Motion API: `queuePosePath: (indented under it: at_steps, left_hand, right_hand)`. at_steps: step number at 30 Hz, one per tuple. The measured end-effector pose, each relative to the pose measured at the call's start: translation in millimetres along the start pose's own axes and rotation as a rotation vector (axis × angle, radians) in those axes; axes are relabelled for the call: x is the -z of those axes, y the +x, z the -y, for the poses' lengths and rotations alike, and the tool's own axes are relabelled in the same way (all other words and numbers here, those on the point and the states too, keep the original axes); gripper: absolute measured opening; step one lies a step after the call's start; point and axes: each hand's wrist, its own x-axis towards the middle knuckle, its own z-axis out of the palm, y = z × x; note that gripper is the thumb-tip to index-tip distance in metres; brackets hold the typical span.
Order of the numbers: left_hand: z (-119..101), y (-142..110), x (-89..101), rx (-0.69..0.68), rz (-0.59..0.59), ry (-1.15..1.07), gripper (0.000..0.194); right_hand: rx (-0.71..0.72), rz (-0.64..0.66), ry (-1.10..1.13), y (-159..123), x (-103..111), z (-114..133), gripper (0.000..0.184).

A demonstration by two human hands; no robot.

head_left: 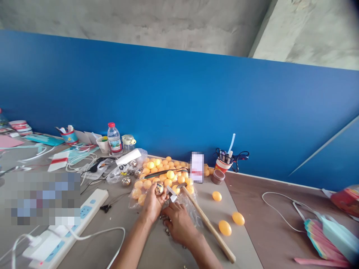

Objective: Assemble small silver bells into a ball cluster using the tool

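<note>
left hand (153, 203) pinched round shiny patterned ball (159, 188) at its 1 o'clock | right hand (179, 224) curled, grip unclear, ball at its 11 | smooth orange balls (165, 175) in clear bag at 12 | wooden stick (209, 224) at 3

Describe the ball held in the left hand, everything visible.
The decorated ball is small and round, covered in a shiny, mottled gold-and-dark pattern. It sits pinched at the fingertips of the left hand, raised above the bag of orange balls. The right hand lies just beside it, its grip on a small white piece.
</note>
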Motion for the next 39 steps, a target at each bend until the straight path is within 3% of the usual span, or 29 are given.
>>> queuePosePath:
  at_steps: [8,16,20,23,29,39]
  left_hand:
    - [4.0,0.2,3.0,-0.009,0.047,0.035,0.021]
    - [3.9,2.8,4.8,-0.001,0.037,0.039,0.023]
    - [4.2,2.6,4.8,-0.004,0.058,0.045,0.022]
    - [3.5,1.6,4.2,-0.01,0.069,0.047,0.023]
    - [3.2,-0.4,1.8,-0.018,0.084,0.066,0.026]
    - [6.8,-1.4,1.4,-0.027,0.092,0.15,0.027]
  right_hand:
    - [-0.051,-0.026,-0.015,3.0,-5.3,-4.0,0.017]
    - [-0.047,0.119,0.026,1.2,4.6,-1.6,0.015]
    - [-0.064,0.111,0.048,1.7,-0.5,-3.6,0.016]
    - [-0.06,0.04,0.103,1.8,-4.0,-4.3,0.016]
    - [-0.087,-0.229,0.374,2.2,0.7,-3.4,0.016]
    - [-0.334,-0.389,0.953,12.8,-9.4,-18.3,0.011]
